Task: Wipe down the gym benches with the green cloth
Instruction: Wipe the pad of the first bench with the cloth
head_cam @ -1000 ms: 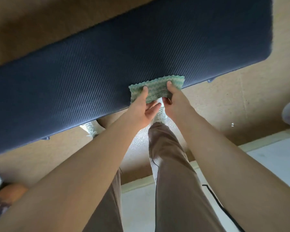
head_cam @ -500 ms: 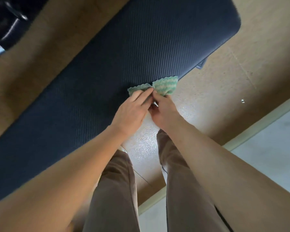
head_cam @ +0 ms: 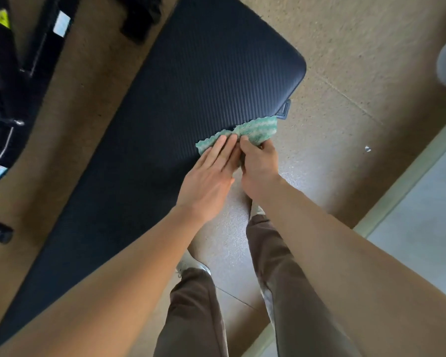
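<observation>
While the dark ribbed bench pad [head_cam: 191, 104] is running its long axis from lower left to upper right across my view, its rounded end pointing up-right, the green cloth [head_cam: 245, 134] is lying along its near edge beside that end, partly hanging off over the speckled floor [head_cam: 345, 73]. Black gym equipment [head_cam: 8, 81] is standing beyond the pad at left, well apart. My left hand [head_cam: 211, 176] is pressing flat, fingers extended, on the cloth, and my right hand [head_cam: 259, 166] is pinching its folded edge.
</observation>
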